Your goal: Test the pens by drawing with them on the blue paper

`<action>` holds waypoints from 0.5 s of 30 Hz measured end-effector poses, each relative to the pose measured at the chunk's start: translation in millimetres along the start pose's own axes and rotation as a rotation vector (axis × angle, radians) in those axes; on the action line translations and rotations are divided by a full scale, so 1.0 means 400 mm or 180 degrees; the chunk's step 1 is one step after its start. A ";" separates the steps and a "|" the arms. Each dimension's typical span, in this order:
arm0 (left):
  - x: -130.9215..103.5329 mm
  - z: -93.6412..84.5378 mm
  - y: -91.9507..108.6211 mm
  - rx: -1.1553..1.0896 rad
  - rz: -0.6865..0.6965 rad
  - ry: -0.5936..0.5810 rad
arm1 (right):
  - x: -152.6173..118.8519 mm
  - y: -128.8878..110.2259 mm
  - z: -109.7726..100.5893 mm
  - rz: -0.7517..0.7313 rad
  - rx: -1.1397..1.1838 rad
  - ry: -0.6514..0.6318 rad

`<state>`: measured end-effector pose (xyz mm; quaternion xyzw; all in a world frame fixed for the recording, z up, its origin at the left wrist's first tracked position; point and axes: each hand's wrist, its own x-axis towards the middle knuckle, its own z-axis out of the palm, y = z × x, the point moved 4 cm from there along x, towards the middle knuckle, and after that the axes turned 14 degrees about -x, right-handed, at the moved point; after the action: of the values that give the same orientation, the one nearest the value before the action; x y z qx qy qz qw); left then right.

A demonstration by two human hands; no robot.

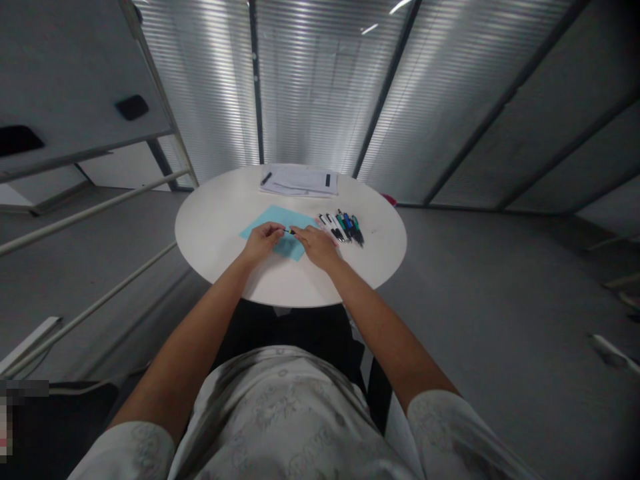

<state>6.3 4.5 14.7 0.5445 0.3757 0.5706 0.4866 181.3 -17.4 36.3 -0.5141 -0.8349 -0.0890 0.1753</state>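
Observation:
Both hands meet over a light blue sheet (pixel 280 217) on a round white table. Between them is a small dark pen-like piece (pixel 289 231) with a yellow-green part. My left hand (pixel 263 241) pinches its left end. My right hand (pixel 316 245) has its fingers closed on the right end. Just right of my right hand, several pens (pixel 345 227) lie side by side, with white, green, blue and black parts. Something pink lies partly under them and is partly hidden by my right hand.
The round white table (pixel 210 213) has a stack of papers (pixel 300 181) at its far side, with two small dark objects on top. Blinds hang behind the table. A white metal frame (pixel 95 208) stands at the left.

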 end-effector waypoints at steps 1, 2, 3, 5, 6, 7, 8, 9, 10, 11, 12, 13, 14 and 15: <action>0.000 -0.001 -0.004 0.0044 0.0010 -0.0011 | 0.000 0.000 0.002 -0.0008 -0.0005 0.0009; 0.001 -0.003 -0.007 0.0079 0.0023 -0.0021 | 0.000 0.001 0.003 -0.0010 -0.0027 0.0016; 0.001 -0.004 -0.009 0.0110 0.0036 -0.0033 | 0.000 0.001 0.004 -0.0011 -0.0064 0.0015; 0.001 -0.005 -0.010 0.0159 0.0069 -0.0040 | -0.001 -0.001 0.001 -0.0025 -0.0174 -0.0006; 0.000 -0.006 -0.009 0.0173 0.0079 -0.0030 | -0.001 -0.003 -0.002 -0.0037 -0.0249 -0.0022; -0.001 -0.005 -0.006 0.0179 0.0077 -0.0024 | -0.002 -0.006 -0.006 -0.0051 -0.0338 -0.0033; -0.002 -0.004 -0.003 0.0183 0.0066 -0.0019 | -0.002 -0.010 -0.011 -0.0067 -0.0443 -0.0041; -0.003 -0.002 0.000 0.0187 0.0053 -0.0009 | -0.003 -0.014 -0.016 -0.0089 -0.0556 -0.0049; -0.005 -0.001 0.004 0.0196 0.0039 0.0003 | -0.003 -0.017 -0.020 -0.0111 -0.0669 -0.0062; -0.006 0.001 0.007 0.0209 0.0027 0.0015 | -0.004 -0.021 -0.023 -0.0129 -0.0766 -0.0078; -0.007 0.002 0.010 0.0218 0.0023 0.0024 | -0.004 -0.023 -0.026 -0.0142 -0.0840 -0.0093; -0.007 0.003 0.012 0.0215 0.0018 0.0031 | -0.005 -0.025 -0.027 -0.0143 -0.0888 -0.0101; -0.008 0.003 0.013 0.0197 0.0010 0.0036 | -0.005 -0.025 -0.027 -0.0139 -0.0907 -0.0104; -0.008 0.003 0.013 0.0162 -0.0009 0.0028 | -0.005 -0.025 -0.026 -0.0132 -0.0902 -0.0097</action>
<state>6.5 -0.1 19.1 0.5536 0.3930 0.5626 0.4717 175.4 -26.8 45.3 -0.5176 -0.8270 -0.2018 0.0864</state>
